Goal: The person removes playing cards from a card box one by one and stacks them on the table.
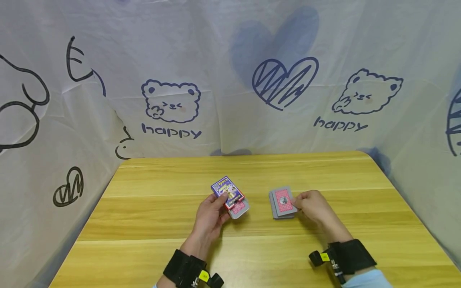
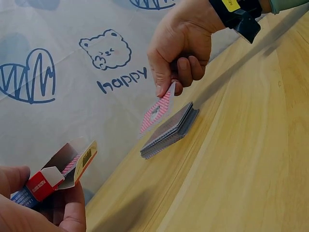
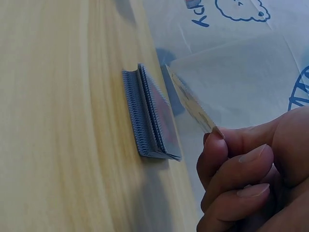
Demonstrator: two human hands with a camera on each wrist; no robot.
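Wooden table [image 1: 151,224], left hand [image 1: 210,218] gripping open card box [image 1: 228,192], right hand [image 1: 314,206] pinching one card [image 2: 157,108] above deck [image 1: 281,208]

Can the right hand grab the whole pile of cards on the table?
Probably yes: the right hand hovers right beside the card pile with nothing between, though it already pinches one card.

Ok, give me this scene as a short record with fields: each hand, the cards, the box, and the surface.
left hand: left hand grips an opened card box by its lower end
card box: flap open, red-backed cards showing at the mouth
right hand: right hand pinches a single card by its edge, raised above the pile
card pile: face-down stack of cards, red backs, slightly uneven, lying on the table
surface: wooden table
backdrop: white cloth printed with bears, hearts and "happy"
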